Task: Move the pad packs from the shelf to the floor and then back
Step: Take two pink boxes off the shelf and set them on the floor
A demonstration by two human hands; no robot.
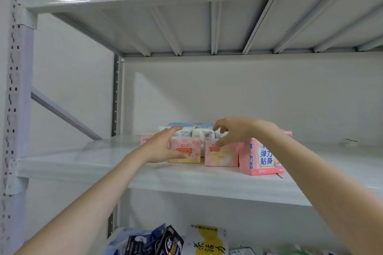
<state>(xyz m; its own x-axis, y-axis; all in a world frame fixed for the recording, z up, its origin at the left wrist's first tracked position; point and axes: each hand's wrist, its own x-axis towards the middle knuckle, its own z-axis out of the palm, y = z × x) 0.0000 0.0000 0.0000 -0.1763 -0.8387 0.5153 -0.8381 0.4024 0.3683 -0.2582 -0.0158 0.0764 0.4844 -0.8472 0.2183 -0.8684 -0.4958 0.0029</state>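
Note:
Several pink pad packs stand on the white metal shelf [145, 174]: a small one [189, 151] at the left, a second small one [221, 156] beside it, and a larger pink pack [261, 157] at the right. White and blue packs [199, 131] sit behind them. My left hand [163, 147] is spread against the left side of the left small pack, fingers reaching over its top. My right hand [232, 130] hovers over the second small pack with loosely bent fingers, thumb near its top front; whether it touches is unclear.
The upper shelf's ribbed underside [215, 27] hangs close overhead. A perforated upright [14, 89] and a diagonal brace [64, 116] stand at the left. On the shelf below lie dark blue packs [157, 242] and a white-and-yellow pack [207, 242].

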